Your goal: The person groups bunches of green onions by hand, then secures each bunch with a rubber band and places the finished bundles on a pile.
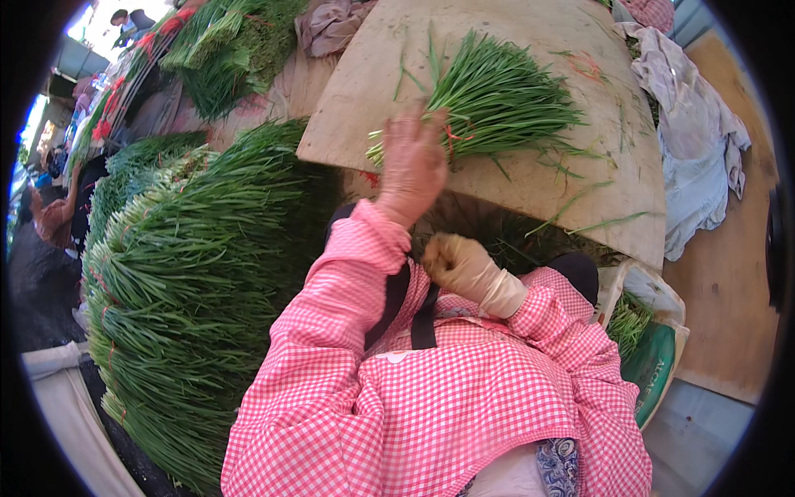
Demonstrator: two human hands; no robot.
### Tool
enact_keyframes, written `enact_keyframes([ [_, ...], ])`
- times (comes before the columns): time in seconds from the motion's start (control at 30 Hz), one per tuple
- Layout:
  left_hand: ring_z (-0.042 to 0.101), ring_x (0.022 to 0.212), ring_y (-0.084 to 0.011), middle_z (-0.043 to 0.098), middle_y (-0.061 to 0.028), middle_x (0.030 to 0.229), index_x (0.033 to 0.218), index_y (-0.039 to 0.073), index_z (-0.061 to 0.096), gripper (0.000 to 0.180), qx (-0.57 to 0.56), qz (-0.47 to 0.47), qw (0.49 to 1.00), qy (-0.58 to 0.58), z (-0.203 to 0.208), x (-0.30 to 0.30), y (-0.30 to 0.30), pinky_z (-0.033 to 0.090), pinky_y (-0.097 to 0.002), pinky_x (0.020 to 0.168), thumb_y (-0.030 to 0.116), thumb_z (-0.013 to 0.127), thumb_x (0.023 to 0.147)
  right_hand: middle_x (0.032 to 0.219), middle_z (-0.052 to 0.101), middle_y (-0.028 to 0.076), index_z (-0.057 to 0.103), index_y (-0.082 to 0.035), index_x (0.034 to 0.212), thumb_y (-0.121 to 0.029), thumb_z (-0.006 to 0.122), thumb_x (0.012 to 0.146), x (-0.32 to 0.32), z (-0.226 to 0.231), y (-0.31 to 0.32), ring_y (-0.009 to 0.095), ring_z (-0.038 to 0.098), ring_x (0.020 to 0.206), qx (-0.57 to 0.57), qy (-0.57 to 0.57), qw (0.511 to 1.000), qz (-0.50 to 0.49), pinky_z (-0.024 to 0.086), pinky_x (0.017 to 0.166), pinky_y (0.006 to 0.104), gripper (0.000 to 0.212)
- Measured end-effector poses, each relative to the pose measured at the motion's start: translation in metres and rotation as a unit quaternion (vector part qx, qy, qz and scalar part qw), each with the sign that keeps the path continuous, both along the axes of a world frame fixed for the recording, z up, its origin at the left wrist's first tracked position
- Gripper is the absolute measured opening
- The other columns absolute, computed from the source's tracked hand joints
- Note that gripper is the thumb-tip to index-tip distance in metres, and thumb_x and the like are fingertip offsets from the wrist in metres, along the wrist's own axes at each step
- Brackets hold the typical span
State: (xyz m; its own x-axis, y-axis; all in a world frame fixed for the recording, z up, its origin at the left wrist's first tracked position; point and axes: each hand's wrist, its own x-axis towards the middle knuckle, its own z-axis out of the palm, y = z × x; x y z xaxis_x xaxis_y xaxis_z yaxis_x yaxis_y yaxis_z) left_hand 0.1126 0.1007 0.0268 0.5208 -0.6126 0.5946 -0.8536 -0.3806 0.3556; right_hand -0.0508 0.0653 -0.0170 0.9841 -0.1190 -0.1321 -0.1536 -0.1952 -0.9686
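Note:
A bunch of green garlic chives (513, 103) lies on a wooden board, its pale stalk ends to the left and a red tie around its lower stalks. My bare left hand (411, 161) is closed over the stalks, between the cut ends and the tie; its fingertips are slightly blurred. Close to my body, below the board's near edge, my right hand (464, 265) wears a pale, soiled glove. Its fingers are curled into a fist, and whatever may be inside is hidden.
Loose leaves and a red tie (586, 66) lie on the board (356, 108). A big stack of tied chives (199, 282) rises at left, with another heap (236, 58) behind. At right are a draped cloth (696, 132) and a container of chives (629, 321). Another person (56, 215) is far left.

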Motion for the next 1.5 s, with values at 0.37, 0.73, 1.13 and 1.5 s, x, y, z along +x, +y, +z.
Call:
enact_keyframes([
  [0.37,0.050,0.100,-0.0317,0.052,-0.0137,0.112,0.098,0.007,0.055,0.033,-0.039,-0.022,0.997,0.055,-0.016,0.038,0.030,0.040,-0.0382,0.087,0.011,0.068,0.068,0.078,0.050,0.000,0.051,-0.003,0.097,-0.010,0.066,0.075,0.047,0.013,-0.084,0.005,0.042,0.063,-0.093,-0.212,0.933,-0.277,0.038,0.056,0.0199,0.027],
  [0.73,0.053,0.093,-0.0320,0.055,-0.0108,0.098,0.092,0.007,0.054,0.029,0.015,-0.092,0.973,0.213,-0.045,0.052,0.041,0.044,-0.0371,0.078,0.001,0.064,0.066,0.068,0.053,-0.004,0.058,-0.009,0.089,-0.015,0.062,0.079,0.077,-0.002,-0.147,0.004,0.043,0.051,0.397,-0.110,0.855,-0.315,0.034,0.045,0.0171,0.012],
  [1.13,0.056,0.080,-0.0120,0.060,-0.0035,0.082,0.092,0.005,0.059,0.015,-0.184,-0.002,0.910,0.372,-0.053,0.075,0.069,0.043,-0.0256,0.076,-0.001,0.053,0.080,0.071,0.057,0.000,0.058,-0.004,0.091,-0.009,0.057,0.082,-0.117,-0.045,-0.311,0.008,0.049,0.058,0.384,-0.235,0.718,-0.531,0.040,0.055,0.0224,0.010],
  [1.5,0.048,0.101,-0.0319,0.053,-0.0124,0.110,0.090,0.008,0.059,0.027,0.036,-0.041,0.998,0.020,-0.015,0.044,0.004,0.038,-0.0401,0.087,0.016,0.069,0.066,0.096,0.059,0.003,0.056,-0.004,0.102,0.000,0.060,0.079,0.007,0.071,-0.098,0.008,0.052,0.075,-0.120,-0.298,0.917,-0.235,0.043,0.068,0.0189,0.024],
])
